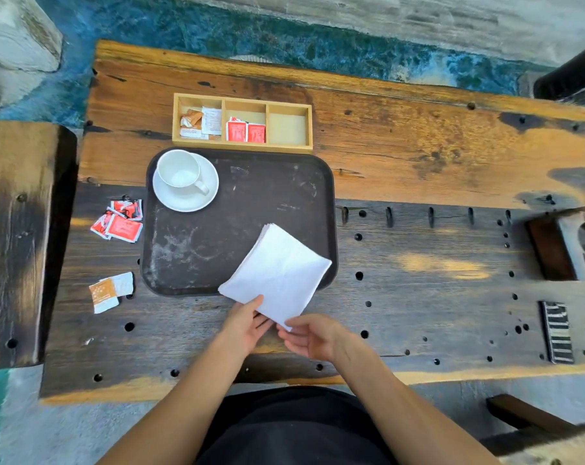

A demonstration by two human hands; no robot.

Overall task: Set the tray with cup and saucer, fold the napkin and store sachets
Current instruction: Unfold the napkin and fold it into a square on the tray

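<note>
A white cup [178, 169] stands on a white saucer [197, 199] in the far left corner of the dark tray [217, 236]. A white napkin [277, 270], folded into a square, hangs over the tray's near right corner. My left hand [245, 325] grips its near edge from below, thumb on top. My right hand [312, 335] pinches its nearest corner. The wooden sachet box [242, 147] behind the tray holds brown and white sachets on the left and red ones in the middle. Its right compartment is bare. Loose red sachets [120, 221] and brown-white sachets [109, 292] lie left of the tray.
The table is a rough wooden plank top [418, 156] full of holes and slots. A wooden block with a round hole [573, 246] sits at the right edge. A striped strip [557, 332] lies near it. A bench end [15, 243] adjoins on the left.
</note>
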